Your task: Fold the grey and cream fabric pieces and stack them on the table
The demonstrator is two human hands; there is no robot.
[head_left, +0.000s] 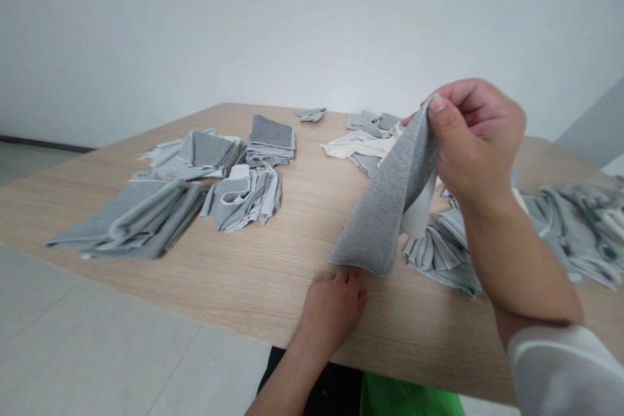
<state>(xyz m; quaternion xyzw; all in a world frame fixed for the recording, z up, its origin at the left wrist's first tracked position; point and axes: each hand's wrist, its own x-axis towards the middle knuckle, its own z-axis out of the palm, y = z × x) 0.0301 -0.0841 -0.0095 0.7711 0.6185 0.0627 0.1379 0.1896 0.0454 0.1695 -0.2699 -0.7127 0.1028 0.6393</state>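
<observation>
My right hand (472, 130) is raised above the table and pinches the upper corner of a grey fabric piece (375, 208) between thumb and fingers. The piece hangs down in a fold, and a paler part shows behind it. Just under its lower edge, my left hand (335, 305) rests on the table near the front edge, its fingers curled in. Nothing shows in that hand, though the fingertips are partly hidden. Beneath my right forearm lies a heap of grey fabric pieces (443, 253).
The wooden table (292, 253) bears folded grey fabric (146, 221) at the left, a neat fabric stack (270, 133) and a looser fabric bundle (244, 198). A small scrap (311, 115) lies at the back. More grey fabric (580, 227) lies at the right. Something green (409, 396) shows below the front edge.
</observation>
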